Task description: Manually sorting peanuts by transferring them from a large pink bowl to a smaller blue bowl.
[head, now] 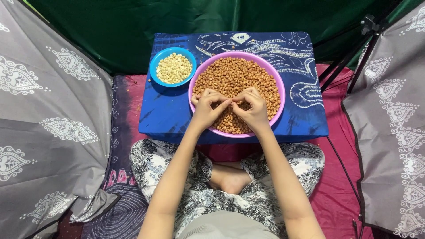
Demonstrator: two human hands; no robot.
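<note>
A wide pink bowl (279, 79) full of brown-skinned peanuts (234, 75) stands on a low table under a blue patterned cloth (168, 113). Both hands hover over the near half of the bowl, fingertips meeting. My left hand (208, 108) and my right hand (252, 106) pinch together on a small peanut between thumbs and forefingers. To the left of the pink bowl a smaller blue bowl (156, 66) holds pale skinned peanuts (174, 68).
I sit cross-legged in floral trousers (155, 163) on a red mat (341, 186). Grey patterned fabric (48, 119) hangs on both sides, green fabric behind. A black tripod (354, 62) stands at the table's right rear.
</note>
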